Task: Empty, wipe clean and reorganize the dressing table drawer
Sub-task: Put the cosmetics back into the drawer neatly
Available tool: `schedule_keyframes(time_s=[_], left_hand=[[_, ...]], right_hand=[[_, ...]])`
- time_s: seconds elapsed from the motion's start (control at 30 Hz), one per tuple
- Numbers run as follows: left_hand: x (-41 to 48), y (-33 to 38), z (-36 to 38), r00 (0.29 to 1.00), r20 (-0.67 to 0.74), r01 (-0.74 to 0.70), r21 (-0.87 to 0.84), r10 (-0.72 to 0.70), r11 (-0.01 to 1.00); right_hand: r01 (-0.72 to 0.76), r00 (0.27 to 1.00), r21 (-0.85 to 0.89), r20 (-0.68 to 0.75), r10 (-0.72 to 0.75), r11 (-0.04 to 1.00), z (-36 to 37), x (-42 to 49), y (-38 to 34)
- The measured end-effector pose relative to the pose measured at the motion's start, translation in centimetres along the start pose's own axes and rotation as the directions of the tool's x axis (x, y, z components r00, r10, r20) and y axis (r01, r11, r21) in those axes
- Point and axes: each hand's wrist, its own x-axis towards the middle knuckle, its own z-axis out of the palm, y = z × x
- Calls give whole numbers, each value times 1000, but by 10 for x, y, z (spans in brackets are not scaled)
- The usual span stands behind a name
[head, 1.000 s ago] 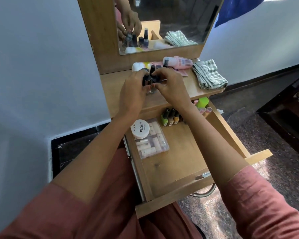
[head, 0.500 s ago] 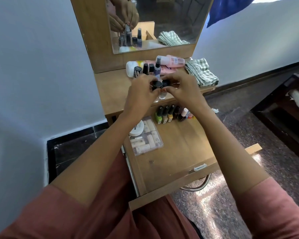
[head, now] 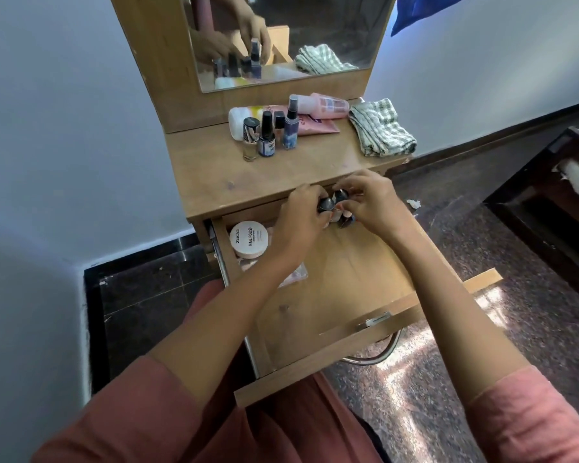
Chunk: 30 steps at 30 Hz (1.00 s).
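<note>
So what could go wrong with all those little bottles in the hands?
The left hand and right hand grip several little bottles at once over the drawer; one might slip and drop.
The standing bottles on the tabletop are bunched close; adding more could tip them.
The checked cloth lies at the tabletop's edge; an arm might brush it off.

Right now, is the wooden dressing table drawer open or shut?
Open: the wooden drawer is pulled far out, its floor exposed, with a round white nail polish tub lying inside.
</note>
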Motion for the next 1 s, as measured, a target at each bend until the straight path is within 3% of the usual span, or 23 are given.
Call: schedule_keyframes(time_s=[0.13,0.4,1.0], left_hand=[[2,-5,18,997,56,47,113,-54,992],[3,-14,37,998,67,-4,180,-8,984],[0,-17,43,998,38,-52,256,44,965]], right_hand=[[-14,1000,-47,23,15,999,14,1,18],[33,999,-238,39,-25,971,29,1,34],[101,995,-328,7,-104,939,36,-3,37]])
